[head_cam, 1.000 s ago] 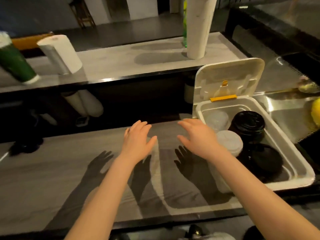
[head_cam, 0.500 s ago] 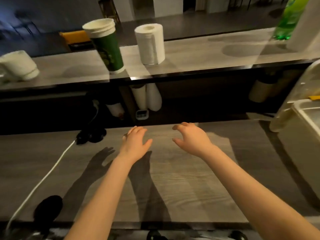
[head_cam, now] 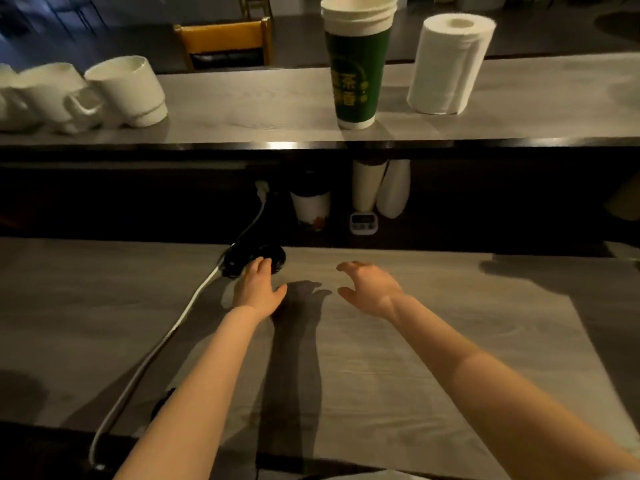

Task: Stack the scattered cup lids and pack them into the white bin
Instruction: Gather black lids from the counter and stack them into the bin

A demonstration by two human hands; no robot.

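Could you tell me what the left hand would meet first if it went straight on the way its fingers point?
The left hand would first meet the dark round object, perhaps a black cup lid, lying just ahead of its fingertips. They may already touch it; depth is unclear.

The scene is dim and warm, lit from above — the brightest patch lies across the middle and right of the lower counter (head_cam: 381, 358), while its left end sinks into gloom. The left hand (head_cam: 258, 289) and its forearm throw a hard dark shadow just to their right, and a fainter one to their left. A small glare spot marks the front edge of the upper counter (head_cam: 242, 109); the recess beneath is almost black. The white mugs (head_cam: 104, 91) at that counter's left end are smeared by blur, and straight edges bow toward the corners.
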